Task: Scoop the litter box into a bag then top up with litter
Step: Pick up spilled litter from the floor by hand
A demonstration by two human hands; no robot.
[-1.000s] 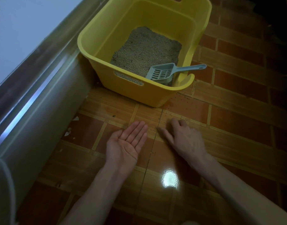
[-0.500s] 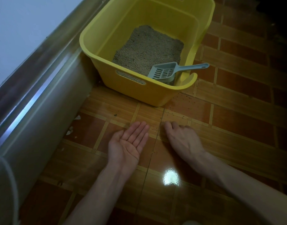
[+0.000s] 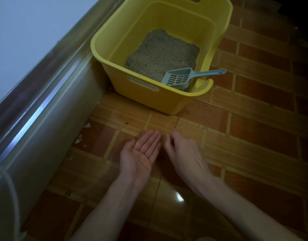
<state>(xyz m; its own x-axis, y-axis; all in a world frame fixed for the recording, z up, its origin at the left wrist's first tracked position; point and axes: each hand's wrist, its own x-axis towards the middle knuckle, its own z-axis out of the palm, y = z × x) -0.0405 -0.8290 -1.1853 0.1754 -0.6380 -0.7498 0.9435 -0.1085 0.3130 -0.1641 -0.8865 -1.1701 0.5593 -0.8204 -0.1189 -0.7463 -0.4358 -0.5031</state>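
Your left hand lies palm-up, fingers straight, near the yellow litter box. Your blurred right hand, beside it, curls downward, possibly sweeping floor grains; they could scatter. The scoop rests inside the box.

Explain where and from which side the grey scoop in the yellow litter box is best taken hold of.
Probably by the handle of the scoop, from the box's right side: the handle sticks out over the low notch in the rim of the litter box, free of litter, while the slotted head rests down inside.
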